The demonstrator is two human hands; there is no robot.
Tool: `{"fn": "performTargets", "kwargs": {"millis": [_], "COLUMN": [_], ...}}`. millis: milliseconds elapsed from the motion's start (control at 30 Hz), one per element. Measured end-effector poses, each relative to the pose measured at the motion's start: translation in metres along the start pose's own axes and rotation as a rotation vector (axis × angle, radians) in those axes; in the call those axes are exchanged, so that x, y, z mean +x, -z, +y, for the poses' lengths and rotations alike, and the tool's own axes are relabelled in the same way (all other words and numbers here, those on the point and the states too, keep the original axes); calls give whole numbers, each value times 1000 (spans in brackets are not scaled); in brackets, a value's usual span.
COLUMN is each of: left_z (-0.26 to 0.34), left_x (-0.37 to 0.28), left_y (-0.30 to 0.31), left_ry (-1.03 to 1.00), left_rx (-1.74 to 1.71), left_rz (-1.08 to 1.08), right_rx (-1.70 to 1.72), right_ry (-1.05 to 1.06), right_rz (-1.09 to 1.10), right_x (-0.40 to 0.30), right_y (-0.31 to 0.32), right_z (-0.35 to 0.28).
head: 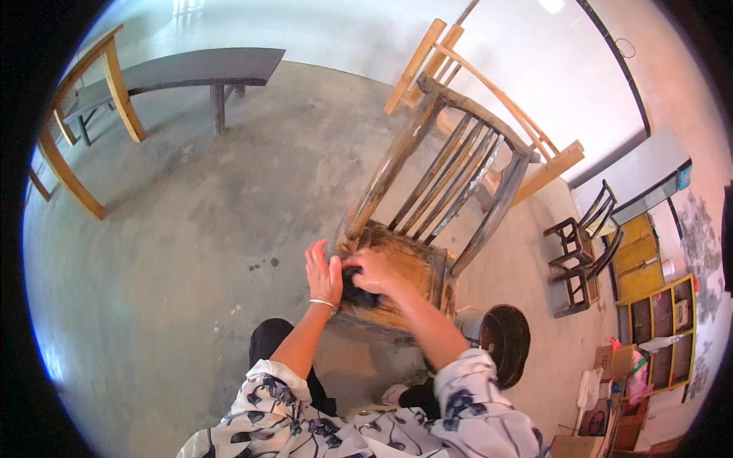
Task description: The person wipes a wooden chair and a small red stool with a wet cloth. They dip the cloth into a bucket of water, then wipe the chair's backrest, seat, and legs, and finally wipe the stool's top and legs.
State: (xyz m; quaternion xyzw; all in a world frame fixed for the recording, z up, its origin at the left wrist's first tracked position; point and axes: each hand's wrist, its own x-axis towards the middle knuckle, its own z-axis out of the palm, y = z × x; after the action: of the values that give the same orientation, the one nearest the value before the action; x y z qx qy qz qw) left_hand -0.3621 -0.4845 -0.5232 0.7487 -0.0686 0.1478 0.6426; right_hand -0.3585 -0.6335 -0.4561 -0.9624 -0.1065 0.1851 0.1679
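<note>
In front of me stands a worn wooden chair (424,275) with a slatted backrest (444,172), its dark finish patchy over lighter wood. My left hand (325,276), with a white bracelet at the wrist, is at the left edge of the seat, fingers raised and apart with nothing in them. Over the left part of the seat, my right hand (375,272) bends its fingers, slightly blurred. Below both hands lies a dark, soft-looking thing (361,295), perhaps a cloth. Whether the right fingers grip it cannot be made out.
A metal bucket (507,346), dark inside, stands right of the chair. Pale wooden frames (547,169) lean behind it. A dark bench (217,63) is at the far left, small dark chairs (578,246) at the right, and cardboard boxes (621,360) by a yellow-edged shelf (658,320).
</note>
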Motion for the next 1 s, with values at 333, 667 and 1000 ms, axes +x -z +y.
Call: {"fn": "performTargets", "kwargs": {"millis": [333,667,1000], "left_z": [-16,-20,1], "left_x": [4,4,1], "left_y": [14,17,5], "left_ry": [-16,-29,-41], "left_rx": [29,84,295], "left_rz": [59,128,-37], "right_rx": [-287,28,-125], "right_ry": [195,-16,-89], "right_rz": [705,364,750], "right_x": [65,10,-82], "right_y": [66,-31,78], "right_z": [-52,-56,29]}}
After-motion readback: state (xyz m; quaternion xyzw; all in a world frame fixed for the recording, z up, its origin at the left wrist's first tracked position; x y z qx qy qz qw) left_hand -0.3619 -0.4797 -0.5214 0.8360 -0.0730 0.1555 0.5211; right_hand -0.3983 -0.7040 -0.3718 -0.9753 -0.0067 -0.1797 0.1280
